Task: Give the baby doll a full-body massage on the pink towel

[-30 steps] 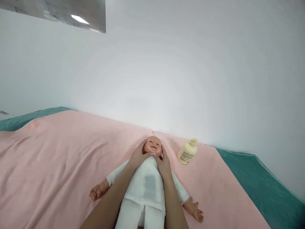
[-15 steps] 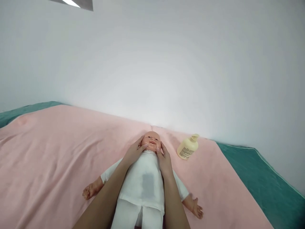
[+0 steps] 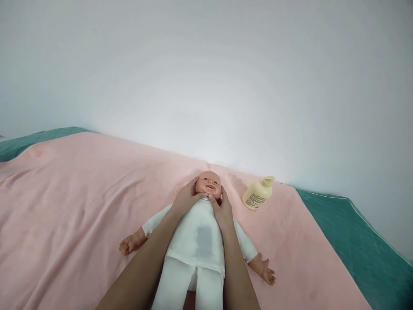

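Note:
A baby doll (image 3: 208, 241) in white clothes, with a grey patch on its front, lies on its back with both arms spread. My left hand (image 3: 188, 198) cups the left side of the doll's head (image 3: 209, 183), its thumb by the chin. On the other side, my right hand (image 3: 223, 207) rests against the cheek and jaw, its thumb also under the chin. The two thumbs nearly meet there. Fingers of both hands are partly hidden behind the head.
A pale yellow pump bottle (image 3: 254, 196) stands to the right of the doll's head. Pink cloth (image 3: 80, 193) with folds lies beneath, over a green surface (image 3: 351, 232) showing at both sides. A white wall (image 3: 206, 86) rises behind.
Both thumbs have slid from the doll's cheeks down and inward to its chin. The view has shifted slightly, and the dark-edged shape at the upper left has left it.

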A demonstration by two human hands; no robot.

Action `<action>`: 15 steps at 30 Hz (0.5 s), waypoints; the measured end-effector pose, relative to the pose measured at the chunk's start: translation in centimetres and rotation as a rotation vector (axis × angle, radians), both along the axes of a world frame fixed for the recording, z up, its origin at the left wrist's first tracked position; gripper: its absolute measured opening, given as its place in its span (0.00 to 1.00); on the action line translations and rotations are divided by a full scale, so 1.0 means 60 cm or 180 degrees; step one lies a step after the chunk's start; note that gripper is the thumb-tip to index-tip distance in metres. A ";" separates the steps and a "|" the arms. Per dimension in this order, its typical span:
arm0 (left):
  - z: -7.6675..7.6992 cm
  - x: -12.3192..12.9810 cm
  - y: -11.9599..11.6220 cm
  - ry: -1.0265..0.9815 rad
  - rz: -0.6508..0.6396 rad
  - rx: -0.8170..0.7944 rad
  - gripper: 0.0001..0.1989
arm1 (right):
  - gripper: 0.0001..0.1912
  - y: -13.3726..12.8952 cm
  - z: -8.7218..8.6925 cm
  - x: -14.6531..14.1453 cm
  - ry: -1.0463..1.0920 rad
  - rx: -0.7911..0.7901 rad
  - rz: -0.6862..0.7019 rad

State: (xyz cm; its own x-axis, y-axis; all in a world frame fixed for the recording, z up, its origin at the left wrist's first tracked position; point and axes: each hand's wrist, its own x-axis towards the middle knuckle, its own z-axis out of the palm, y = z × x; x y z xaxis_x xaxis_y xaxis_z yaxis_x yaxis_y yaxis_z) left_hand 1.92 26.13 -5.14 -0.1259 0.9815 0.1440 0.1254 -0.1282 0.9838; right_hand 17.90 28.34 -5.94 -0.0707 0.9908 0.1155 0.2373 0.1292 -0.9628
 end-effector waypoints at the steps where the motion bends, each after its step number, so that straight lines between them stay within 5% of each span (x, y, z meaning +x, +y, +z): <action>1: -0.001 0.001 0.001 -0.0044 0.0014 -0.0005 0.38 | 0.42 0.000 0.000 -0.001 -0.0033 0.0013 -0.0021; 15: 0.010 -0.009 -0.007 0.0303 0.0108 -0.0032 0.33 | 0.36 0.015 -0.016 0.018 0.0010 0.0221 0.0093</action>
State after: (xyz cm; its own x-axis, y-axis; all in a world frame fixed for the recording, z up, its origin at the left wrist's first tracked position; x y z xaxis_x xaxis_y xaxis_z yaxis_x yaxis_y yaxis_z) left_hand 1.41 25.73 -4.57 -0.1454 0.9784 0.1471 0.2225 -0.1126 0.9684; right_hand 18.98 29.25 -6.90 -0.0991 0.9779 0.1841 0.2295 0.2024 -0.9520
